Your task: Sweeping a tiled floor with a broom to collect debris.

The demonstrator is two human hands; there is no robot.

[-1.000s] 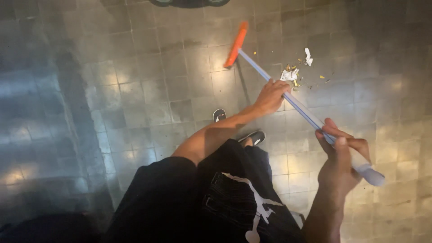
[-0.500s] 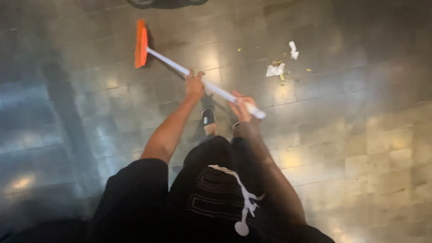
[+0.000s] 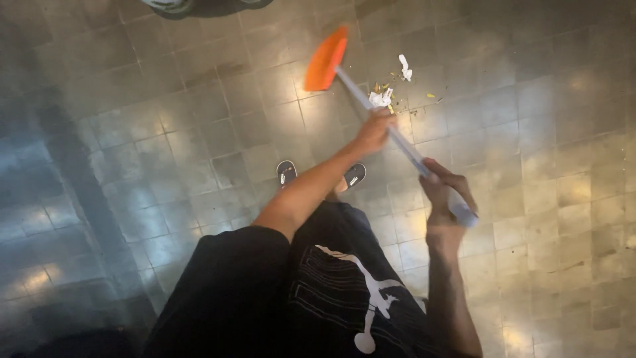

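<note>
Orange-headed broom (image 3: 326, 59) on grey tile floor (image 3: 165, 132), left hand (image 3: 373, 130) and right hand (image 3: 445, 193) both wrapped round its pale handle, paper scraps (image 3: 380, 98) beside

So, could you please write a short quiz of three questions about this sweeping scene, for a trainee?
1. True or false: both hands hold the broom handle.
2. Which hand has its grip nearer the orange head: the left hand or the right hand?
3. What lies on the tiled floor beside the broom head? A) a bucket B) paper scraps C) a shoe box

Key: 1 true; 2 left hand; 3 B
</note>
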